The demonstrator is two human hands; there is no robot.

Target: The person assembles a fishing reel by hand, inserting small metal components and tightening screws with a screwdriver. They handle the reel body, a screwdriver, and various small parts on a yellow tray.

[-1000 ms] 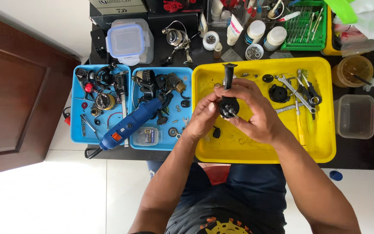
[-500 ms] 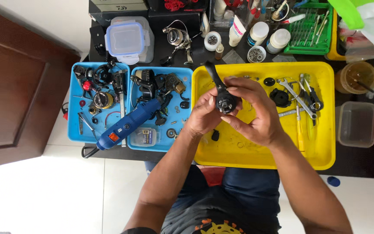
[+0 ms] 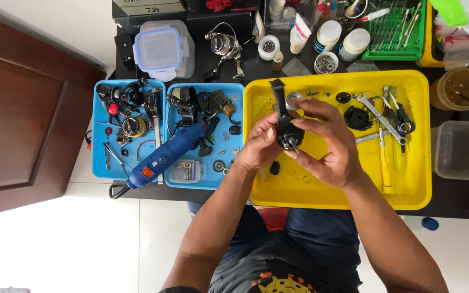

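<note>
- Black reel body (image 3: 287,127) is held above the yellow tray (image 3: 310,190); judged rigid, fairly light, greasy-slippery, best gripped at the round housing, not the stem.
- Left hand (image 3: 259,145) fingers are closed on its side; right hand (image 3: 327,144) fingertips are pinched on it.
- Yellow tray: wrenches (image 3: 373,106), black gear (image 3: 357,116).
- Blue trays (image 3: 100,168): reel parts, blue rotary tool (image 3: 164,155).

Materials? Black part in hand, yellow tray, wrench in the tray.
Black part: probably matte plastic or coated metal; dull and dark, hard to say which.
Yellow tray: plastic, glossy moulded rim.
Wrench: bare steel, silvery sheen.
</note>
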